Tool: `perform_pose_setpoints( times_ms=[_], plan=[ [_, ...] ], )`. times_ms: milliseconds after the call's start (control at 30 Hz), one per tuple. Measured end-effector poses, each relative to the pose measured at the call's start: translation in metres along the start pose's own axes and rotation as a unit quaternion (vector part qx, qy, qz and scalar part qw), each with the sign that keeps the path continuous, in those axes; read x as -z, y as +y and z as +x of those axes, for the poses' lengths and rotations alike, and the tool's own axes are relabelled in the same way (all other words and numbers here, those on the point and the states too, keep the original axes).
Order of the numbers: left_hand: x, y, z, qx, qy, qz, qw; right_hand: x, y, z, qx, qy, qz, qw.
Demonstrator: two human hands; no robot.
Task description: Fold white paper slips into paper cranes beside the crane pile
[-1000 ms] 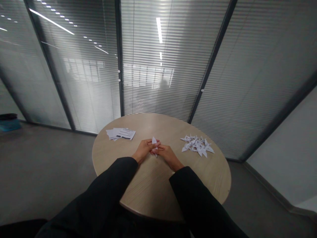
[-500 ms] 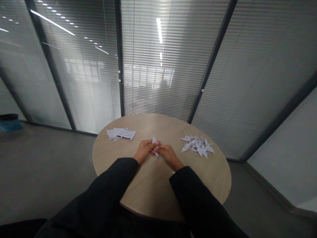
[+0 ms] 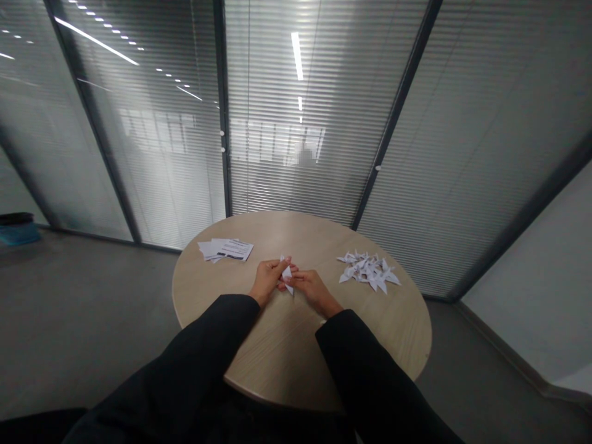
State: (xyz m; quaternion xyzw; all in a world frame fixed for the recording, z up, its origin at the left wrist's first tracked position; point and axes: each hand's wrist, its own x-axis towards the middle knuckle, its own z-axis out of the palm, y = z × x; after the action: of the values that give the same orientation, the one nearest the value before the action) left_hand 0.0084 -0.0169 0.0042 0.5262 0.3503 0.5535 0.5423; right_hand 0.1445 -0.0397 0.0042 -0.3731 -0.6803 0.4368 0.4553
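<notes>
Folded white paper (image 3: 287, 275) held between two bare hands. The left hand (image 3: 267, 279) pinches its upper part, thumb on top; the right hand (image 3: 314, 287) grips it lower down, so that both are closed on the one piece. The fingers cover much of the paper, and its full shape cannot be made out; a pointed tip emerges toward the wearer. Dark sleeves (image 3: 374, 361) conceal the forearms and run out of view below. A small pale spot beside the right cuff (mostly covered by it) is too slight to identify.

The hands are above a round table (image 3: 277, 351) with a pale wood-grain top. To the right of the right hand, well apart from it, lies a heap of folded paper figures (image 3: 367, 271), white and pointed, overlapping so closely that single pieces are hard to separate. Beyond the hands, slatted blinds (image 3: 282, 191) stand behind glass between dark posts (image 3: 222, 111); a blurred patch there is indistinct. Far to the left of the hands, a blue bin (image 3: 19, 230) with a dark rim, cut off by the edge of view, rests on a grey floor (image 3: 102, 296).

Beyond and left of the left hand, loose sheets (image 3: 231, 248) overlap; the uppermost bears printed lines and a dark bar, too small to read.
</notes>
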Motion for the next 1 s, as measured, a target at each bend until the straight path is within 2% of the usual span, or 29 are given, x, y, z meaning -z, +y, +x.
perform_pose_setpoints(
  times_ms=[267,433,600,733,867,1000],
  plan=[
    [0.0,-0.003,0.004,-0.005,0.026,0.021,0.999,0.001,0.004,0.002,-0.045,-0.023,0.01,0.999],
    [0.002,-0.005,0.005,0.014,0.009,0.004,1.0,0.001,0.001,0.0,-0.058,-0.015,-0.004,0.998],
    [0.002,0.001,0.003,0.044,-0.054,-0.035,0.997,0.002,-0.001,-0.002,-0.076,0.03,0.011,0.997],
    [0.003,0.0,0.005,0.02,-0.071,-0.019,0.997,0.004,0.006,0.002,-0.066,0.087,0.054,0.993],
    [0.006,-0.008,0.01,0.002,-0.068,-0.009,0.998,0.006,0.013,0.005,-0.049,0.125,0.043,0.99],
    [0.009,-0.014,0.015,-0.009,-0.03,0.003,0.999,0.006,0.016,0.005,-0.019,0.161,-0.057,0.985]
  ],
)
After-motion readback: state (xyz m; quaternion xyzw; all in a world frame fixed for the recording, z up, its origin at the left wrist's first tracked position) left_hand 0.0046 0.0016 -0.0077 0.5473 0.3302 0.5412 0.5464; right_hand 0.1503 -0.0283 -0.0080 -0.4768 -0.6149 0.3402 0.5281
